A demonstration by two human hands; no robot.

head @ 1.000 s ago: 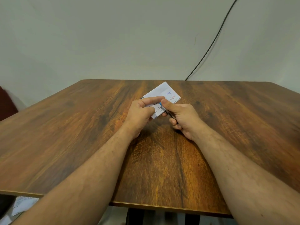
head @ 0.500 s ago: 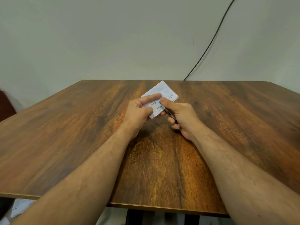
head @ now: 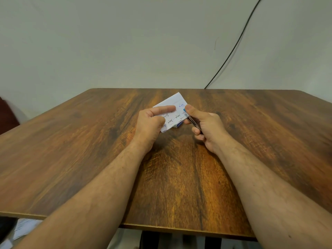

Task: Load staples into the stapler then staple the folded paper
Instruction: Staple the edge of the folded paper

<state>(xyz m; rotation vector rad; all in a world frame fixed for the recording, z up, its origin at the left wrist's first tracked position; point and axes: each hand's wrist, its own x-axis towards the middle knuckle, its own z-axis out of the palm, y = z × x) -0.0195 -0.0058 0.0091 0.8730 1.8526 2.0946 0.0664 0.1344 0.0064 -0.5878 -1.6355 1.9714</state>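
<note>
1. Left hand [head: 150, 121] pinches folded paper [head: 172, 112] above the surface [head: 89, 159]; right hand [head: 203, 123] grips stapler [head: 193, 122] at its edge.
2. Paper likely light, floppy; hold near the stapled edge.

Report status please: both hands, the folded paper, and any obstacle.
Left hand holds folded paper. Right hand grips stapler at the paper's right edge. Nothing in the way on the table.
</note>
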